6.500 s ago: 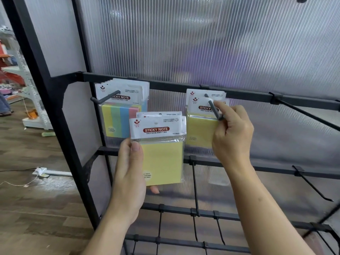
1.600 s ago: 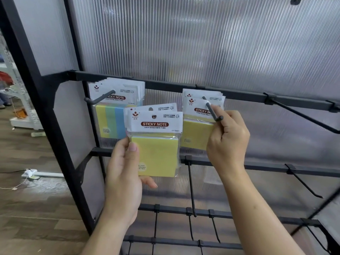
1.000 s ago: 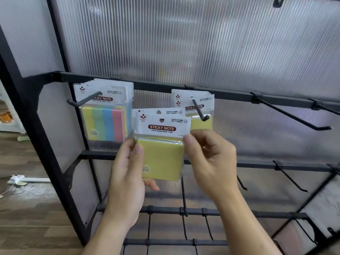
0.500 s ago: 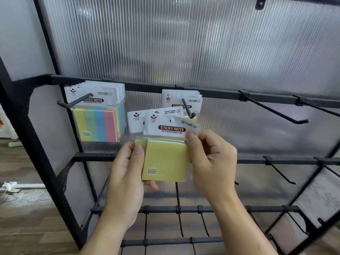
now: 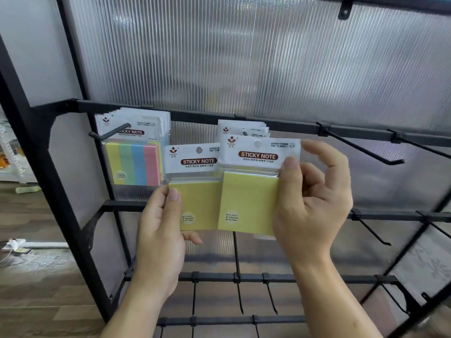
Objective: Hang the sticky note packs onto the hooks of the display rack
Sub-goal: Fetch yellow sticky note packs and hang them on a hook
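Observation:
My right hand (image 5: 312, 203) pinches a yellow sticky note pack (image 5: 251, 191) by its right edge, raised in front of the middle hook's hung yellow packs (image 5: 240, 129). My left hand (image 5: 158, 230) grips a second yellow pack (image 5: 197, 191) from below, partly behind the first. Several multicolour packs (image 5: 134, 157) hang on the left hook (image 5: 107, 134) of the black display rack (image 5: 195, 115). An empty hook (image 5: 361, 147) sticks out to the right.
More empty hooks (image 5: 373, 230) line the lower bars on the right and bottom. A ribbed translucent panel (image 5: 244, 64) backs the rack. A black upright post (image 5: 44, 167) stands at left, with wooden floor (image 5: 36, 276) and a white power strip (image 5: 17, 243) beyond it.
My right hand left the middle hook, came down to the packs in my left hand and pulled the front yellow pack off to the right and up. The view shifted right.

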### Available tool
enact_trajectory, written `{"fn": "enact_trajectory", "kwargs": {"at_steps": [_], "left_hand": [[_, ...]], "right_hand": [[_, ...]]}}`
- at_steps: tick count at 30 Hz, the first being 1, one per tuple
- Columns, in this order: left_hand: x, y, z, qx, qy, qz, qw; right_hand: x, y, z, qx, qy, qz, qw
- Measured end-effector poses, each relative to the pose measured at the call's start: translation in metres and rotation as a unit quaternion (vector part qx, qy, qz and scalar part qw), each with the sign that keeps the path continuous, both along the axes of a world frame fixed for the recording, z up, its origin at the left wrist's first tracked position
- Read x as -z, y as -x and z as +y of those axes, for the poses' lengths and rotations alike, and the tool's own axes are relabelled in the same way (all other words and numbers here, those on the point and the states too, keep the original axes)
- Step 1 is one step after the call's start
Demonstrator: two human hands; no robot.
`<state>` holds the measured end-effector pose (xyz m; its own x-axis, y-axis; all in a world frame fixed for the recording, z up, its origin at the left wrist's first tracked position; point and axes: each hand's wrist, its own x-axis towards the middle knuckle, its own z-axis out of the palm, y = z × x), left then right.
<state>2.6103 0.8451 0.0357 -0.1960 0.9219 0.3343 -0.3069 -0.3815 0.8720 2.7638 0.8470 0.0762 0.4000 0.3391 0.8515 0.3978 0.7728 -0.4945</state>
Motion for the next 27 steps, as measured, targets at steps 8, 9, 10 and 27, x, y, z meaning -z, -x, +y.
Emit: {"fn": "enact_trajectory", "kwargs": {"at_steps": [8,9,10,27], "left_hand": [[-0.001,0.006,-0.004,-0.034,0.009,-0.002,0.999],[-0.001,0.007,-0.004,-0.042,0.011,-0.005,0.999],[-0.001,0.007,-0.003,-0.051,0.014,-0.009,0.999],[-0.001,0.017,-0.003,-0.063,0.011,-0.005,0.998]], "right_hand": [[0.002,-0.001,0.011,0.063,0.03,-0.038,0.997],[0.002,-0.001,0.011,0.065,0.028,-0.037,0.997],[0.003,0.0,0.011,0.066,0.025,-0.035,0.997],[0.012,-0.002,0.024,0.089,0.049,-0.016,0.995]]}}
